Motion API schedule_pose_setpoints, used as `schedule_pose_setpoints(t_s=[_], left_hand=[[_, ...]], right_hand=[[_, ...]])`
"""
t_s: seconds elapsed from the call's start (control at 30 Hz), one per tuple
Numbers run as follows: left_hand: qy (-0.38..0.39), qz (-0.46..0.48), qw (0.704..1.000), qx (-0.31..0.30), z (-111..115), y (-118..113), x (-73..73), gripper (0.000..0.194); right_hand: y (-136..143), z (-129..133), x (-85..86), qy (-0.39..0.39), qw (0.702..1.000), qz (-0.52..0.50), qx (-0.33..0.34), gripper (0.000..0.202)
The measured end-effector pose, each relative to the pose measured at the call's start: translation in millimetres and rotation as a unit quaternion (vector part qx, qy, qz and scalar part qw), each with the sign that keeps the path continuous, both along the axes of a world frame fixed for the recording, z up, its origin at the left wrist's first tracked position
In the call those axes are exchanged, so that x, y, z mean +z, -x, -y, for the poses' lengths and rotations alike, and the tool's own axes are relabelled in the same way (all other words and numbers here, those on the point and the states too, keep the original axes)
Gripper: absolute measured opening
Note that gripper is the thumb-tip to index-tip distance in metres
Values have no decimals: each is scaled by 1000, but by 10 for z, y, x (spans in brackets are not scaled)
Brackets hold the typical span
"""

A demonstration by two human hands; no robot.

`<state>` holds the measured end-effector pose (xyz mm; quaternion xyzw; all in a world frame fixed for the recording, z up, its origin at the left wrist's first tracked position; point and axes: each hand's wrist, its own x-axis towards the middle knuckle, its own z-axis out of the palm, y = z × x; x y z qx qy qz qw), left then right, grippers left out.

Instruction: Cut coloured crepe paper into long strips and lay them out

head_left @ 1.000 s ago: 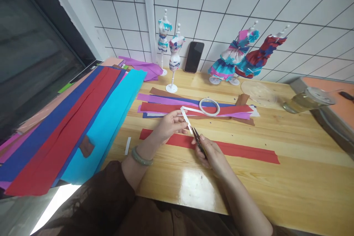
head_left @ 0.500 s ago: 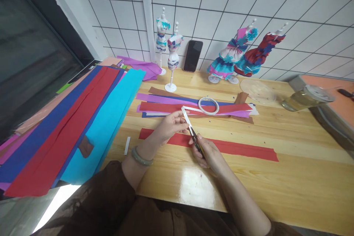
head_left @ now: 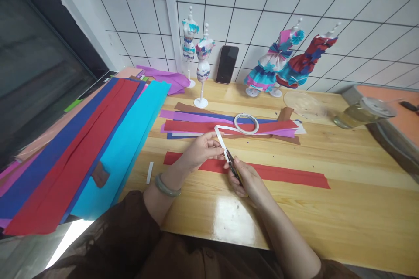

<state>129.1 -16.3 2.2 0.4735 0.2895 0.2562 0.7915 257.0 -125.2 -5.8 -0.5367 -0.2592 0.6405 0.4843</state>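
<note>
Between its fingers my left hand [head_left: 204,150] pinches a narrow white tape strip [head_left: 221,138], which runs back to a tape roll [head_left: 246,124]. My right hand [head_left: 245,178] is closed around dark scissors [head_left: 234,166], their blades at the strip's lower end near my left fingertips. Under both hands lies a long red paper strip [head_left: 288,174] on the table. The roll rests on a pile of red, purple, blue and brown strips [head_left: 183,126]. A short white piece [head_left: 149,172] lies left of my left wrist.
Long red [head_left: 78,148] and cyan sheets [head_left: 131,130] cover the left side. Along the wall stand two bare-stemmed mannequins [head_left: 203,65], a phone [head_left: 227,64] and two dressed mannequins [head_left: 270,67]. A glass jar [head_left: 363,115] is at the right.
The scissors and my right hand have shifted very slightly against the strip. My left hand keeps its hold. The whole view has moved a little.
</note>
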Motion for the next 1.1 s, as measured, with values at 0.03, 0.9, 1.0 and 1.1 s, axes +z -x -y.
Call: schedule_pose_setpoints(t_s=[0.03, 0.9, 1.0, 1.1], left_hand=[[-5, -2, 1000, 0, 5, -5, -1, 56], [-62, -34, 998, -2, 115, -74, -9, 54], [-56, -32, 998, 0, 120, -81, 1, 55], [-49, -33, 998, 1, 119, -83, 7, 56]], right_hand=[[4, 2, 2, -2, 1000, 4, -2, 39], [40, -14, 36, -35, 996, 78, -7, 37], [39, -18, 37, -38, 995, 87, -8, 38], [33, -20, 36, -39, 994, 101, -5, 39]])
